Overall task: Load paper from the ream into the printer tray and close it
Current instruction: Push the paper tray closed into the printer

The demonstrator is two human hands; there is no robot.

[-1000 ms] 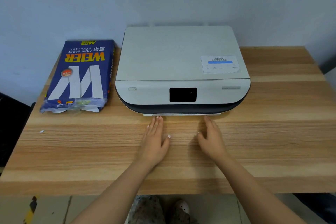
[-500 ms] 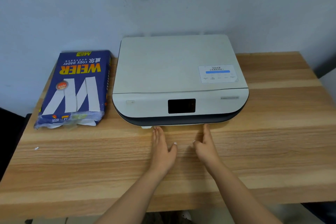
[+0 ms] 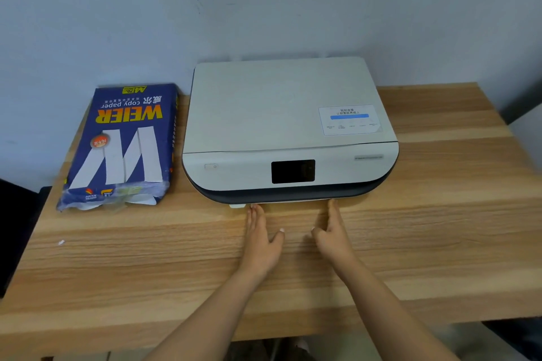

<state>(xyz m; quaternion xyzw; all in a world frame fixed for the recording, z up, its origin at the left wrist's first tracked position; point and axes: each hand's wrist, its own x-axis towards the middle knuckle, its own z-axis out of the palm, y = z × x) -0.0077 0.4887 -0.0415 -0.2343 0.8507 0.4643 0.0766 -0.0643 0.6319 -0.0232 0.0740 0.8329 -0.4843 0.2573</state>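
Note:
A white printer (image 3: 281, 114) with a dark base and a black screen stands at the back of the wooden table (image 3: 440, 228). Its paper tray (image 3: 293, 201) shows only as a thin white lip under the front edge, pushed in. My left hand (image 3: 261, 239) and my right hand (image 3: 334, 236) lie flat on the table, fingers straight, fingertips touching that lip. Both hands hold nothing. A blue ream of copy paper (image 3: 123, 146) lies to the printer's left, its near end torn open.
The wall (image 3: 264, 3) stands directly behind the printer and the ream. A tiny white scrap (image 3: 61, 242) lies near the table's left edge. A dark object (image 3: 14, 228) sits beyond that left edge. Bare wood stretches right of the printer.
The view has tilted up, so everything sits lower in the frame. Both hands have slid slightly forward to the tray lip and moved closer together.

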